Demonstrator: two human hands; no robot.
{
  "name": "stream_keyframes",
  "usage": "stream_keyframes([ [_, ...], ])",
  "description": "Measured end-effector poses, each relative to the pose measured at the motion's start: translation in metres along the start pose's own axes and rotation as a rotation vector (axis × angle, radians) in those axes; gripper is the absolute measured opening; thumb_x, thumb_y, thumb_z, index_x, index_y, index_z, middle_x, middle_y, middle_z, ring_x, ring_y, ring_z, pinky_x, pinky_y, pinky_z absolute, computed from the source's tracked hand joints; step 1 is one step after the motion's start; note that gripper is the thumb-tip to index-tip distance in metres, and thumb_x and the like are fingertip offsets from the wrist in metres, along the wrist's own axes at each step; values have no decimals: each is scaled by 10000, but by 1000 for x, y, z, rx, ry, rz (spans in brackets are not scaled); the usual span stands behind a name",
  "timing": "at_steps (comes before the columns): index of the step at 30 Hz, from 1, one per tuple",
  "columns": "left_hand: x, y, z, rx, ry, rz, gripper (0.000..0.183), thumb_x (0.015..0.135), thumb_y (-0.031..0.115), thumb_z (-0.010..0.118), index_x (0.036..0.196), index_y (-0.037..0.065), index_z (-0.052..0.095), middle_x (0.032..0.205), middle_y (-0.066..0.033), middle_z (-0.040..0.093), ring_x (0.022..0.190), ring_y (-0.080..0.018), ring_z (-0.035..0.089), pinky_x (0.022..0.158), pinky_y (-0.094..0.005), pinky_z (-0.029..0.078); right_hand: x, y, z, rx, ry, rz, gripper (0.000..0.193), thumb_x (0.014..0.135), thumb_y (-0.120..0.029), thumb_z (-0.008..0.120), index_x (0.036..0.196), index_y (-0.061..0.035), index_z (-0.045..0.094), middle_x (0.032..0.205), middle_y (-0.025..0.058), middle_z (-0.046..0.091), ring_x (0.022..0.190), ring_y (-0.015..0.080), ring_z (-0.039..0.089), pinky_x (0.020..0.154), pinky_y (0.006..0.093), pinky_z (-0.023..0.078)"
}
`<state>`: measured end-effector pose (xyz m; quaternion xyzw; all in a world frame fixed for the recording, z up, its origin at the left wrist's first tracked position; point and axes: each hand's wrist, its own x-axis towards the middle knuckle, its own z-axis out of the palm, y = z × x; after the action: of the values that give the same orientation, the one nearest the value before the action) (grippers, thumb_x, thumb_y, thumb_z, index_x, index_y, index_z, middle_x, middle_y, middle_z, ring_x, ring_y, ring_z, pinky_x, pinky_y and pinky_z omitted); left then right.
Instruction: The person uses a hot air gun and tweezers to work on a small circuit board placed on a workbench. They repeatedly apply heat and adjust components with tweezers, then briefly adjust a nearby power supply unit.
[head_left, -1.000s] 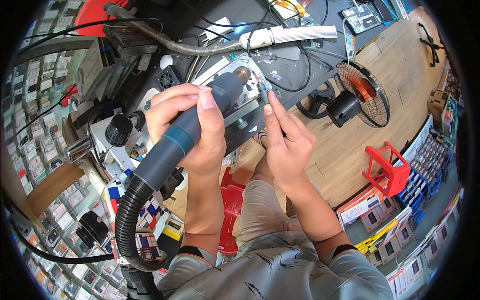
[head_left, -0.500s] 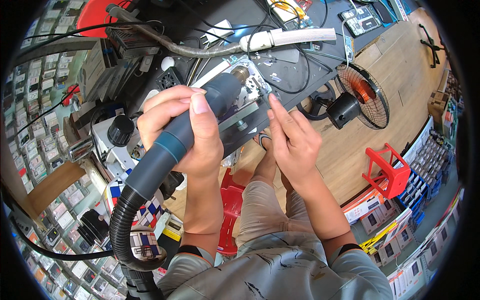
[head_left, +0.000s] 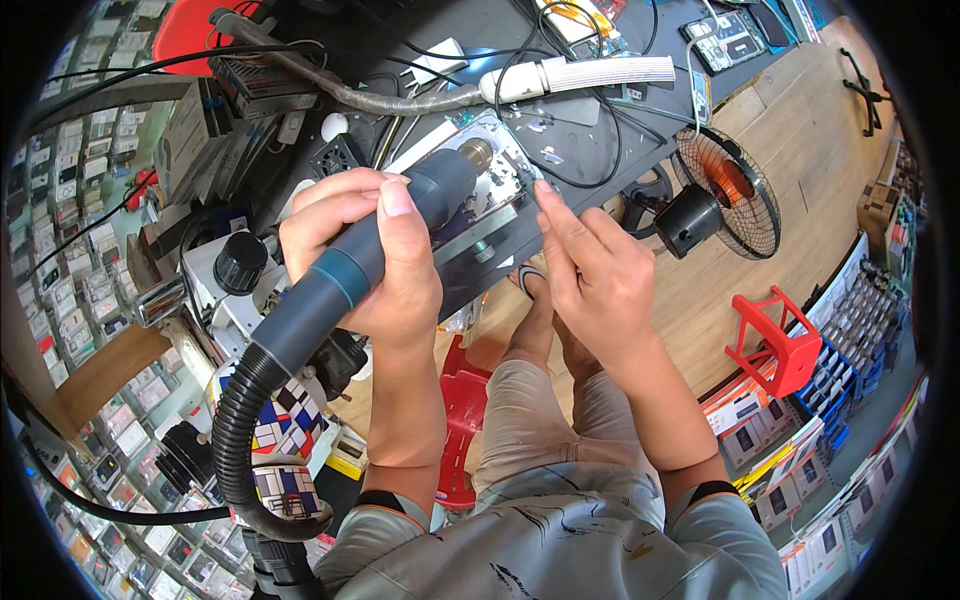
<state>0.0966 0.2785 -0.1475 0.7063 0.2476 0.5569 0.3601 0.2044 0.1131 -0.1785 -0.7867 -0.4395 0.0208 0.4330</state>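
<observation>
Gripping the dark grey tube [head_left: 325, 285], the left hand [head_left: 405, 258] wraps its fingers snugly around it, the metal nozzle [head_left: 477, 153] over a flake-speckled pale panel [head_left: 503, 185] at the edge of the dark worktop [head_left: 590, 148]. Beside that panel's right end, the right hand [head_left: 605, 275] points its index finger, thumb just below; I cannot tell whether it holds anything. From the tube's lower end curls a ribbed black hose [head_left: 235, 430].

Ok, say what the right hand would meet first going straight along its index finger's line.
The right hand would probably meet the flaked white panel first; depth and contact look unclear.
</observation>
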Motion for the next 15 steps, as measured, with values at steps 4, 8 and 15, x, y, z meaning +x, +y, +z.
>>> stream_keyframes([
  [4,4,-2,-1,19,-11,7,248,937,17,825,1051,32,605,979,-147,737,870,-195,689,852,-344,567,1,4,4,34,11,-23,512,904,75,816,1395,-69,795,726,67,503,549,196,488,531,360,449],
  [8,5,-2,-1,56,-18,13,207,954,2,783,1031,21,591,962,-171,719,852,-216,704,835,-350,591,2,10,6,-10,2,-60,568,839,32,839,1391,-94,795,764,51,547,550,231,575,519,383,488],
  [15,4,2,-1,2,-9,-11,237,946,3,821,1045,30,608,986,-141,733,886,-193,679,853,-345,561,5,11,2,-4,-30,-77,574,834,40,831,1393,-86,795,766,57,556,550,236,574,514,383,482],
])
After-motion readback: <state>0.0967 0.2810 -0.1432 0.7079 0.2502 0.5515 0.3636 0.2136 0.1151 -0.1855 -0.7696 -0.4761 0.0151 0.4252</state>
